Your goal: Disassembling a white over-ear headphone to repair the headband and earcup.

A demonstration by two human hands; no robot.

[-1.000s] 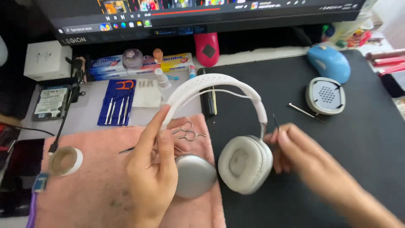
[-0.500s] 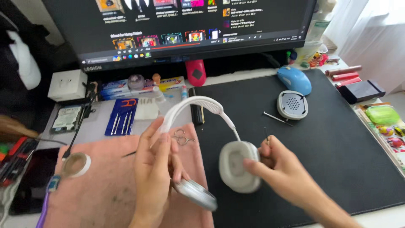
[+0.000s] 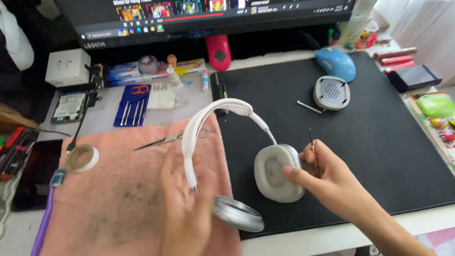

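Holding white headphones (image 3: 222, 142) between both hands, left hand (image 3: 187, 208) gripping headband, right hand (image 3: 327, 182) clasping ear cushion and thin tool (image 3: 312, 142)

The left hand (image 3: 187, 215) held white headphones (image 3: 222, 142) by the headband above a pink towel (image 3: 113, 199). The right hand (image 3: 327, 182) pressed the padded ear cup (image 3: 277, 173) while pinching a thin metal tool (image 3: 313, 144) over the black mat (image 3: 379, 137).

The left hand (image 3: 187, 213) is motion-blurred, its wrist cut by the near edge. The monitor (image 3: 213, 19) runs off the far edge. The right hand (image 3: 327, 182) hides the earcup's (image 3: 277, 173) right side.
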